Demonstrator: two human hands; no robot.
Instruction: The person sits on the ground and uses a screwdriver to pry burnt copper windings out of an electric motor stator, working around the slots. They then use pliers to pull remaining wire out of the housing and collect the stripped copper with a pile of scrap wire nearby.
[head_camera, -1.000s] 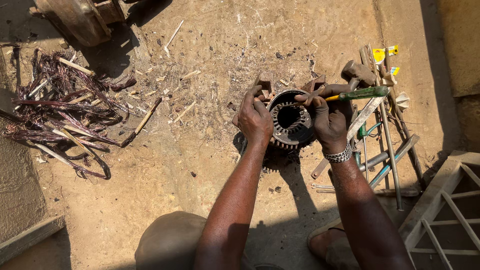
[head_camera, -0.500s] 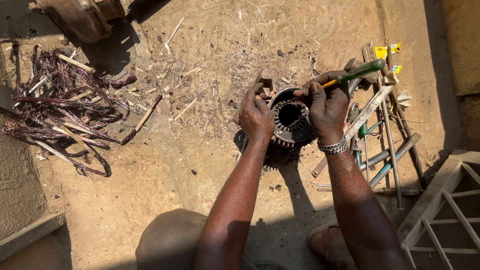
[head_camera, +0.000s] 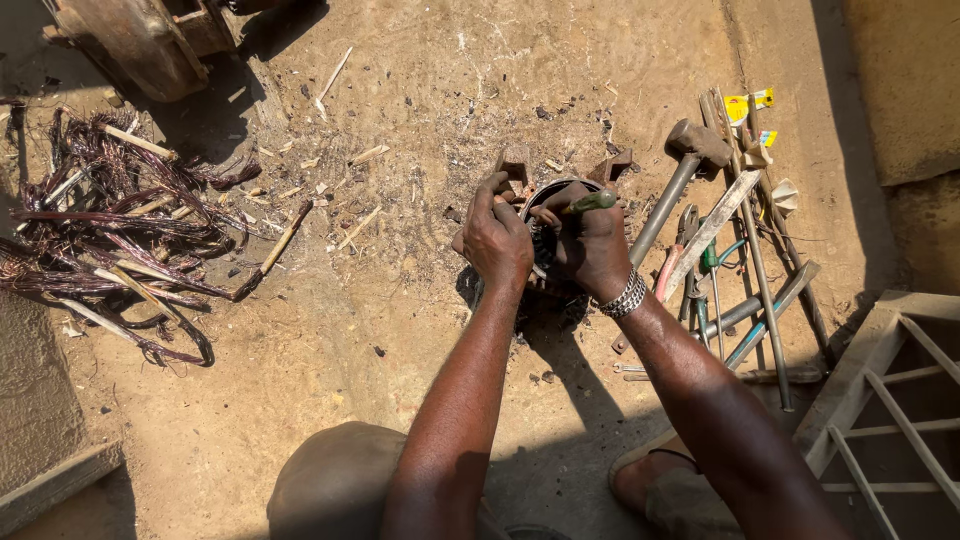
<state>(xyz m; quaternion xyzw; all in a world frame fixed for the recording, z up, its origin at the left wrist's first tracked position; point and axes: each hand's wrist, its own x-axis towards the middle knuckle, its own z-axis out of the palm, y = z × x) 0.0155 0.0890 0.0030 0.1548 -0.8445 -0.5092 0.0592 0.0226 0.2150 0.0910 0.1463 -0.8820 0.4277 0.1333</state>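
— On the dirt ground, what sits between the hands?
— A round metal motor stator (head_camera: 545, 215). The left hand (head_camera: 497, 240) is closed over its near-left rim.
— And to the stator's right?
— The right hand (head_camera: 592, 250) is wrapped tight around a green-handled tool (head_camera: 592, 202), probably a screwdriver; its tip is hidden inside the stator. Just right of the stator lies a hammer (head_camera: 680, 170); well left, tangled copper wire (head_camera: 110, 240).

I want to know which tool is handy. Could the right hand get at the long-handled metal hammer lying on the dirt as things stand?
Probably yes: the long-handled metal hammer lies uncovered on the dirt beside the right hand, nothing between them, though that hand already grips a green-handled tool.
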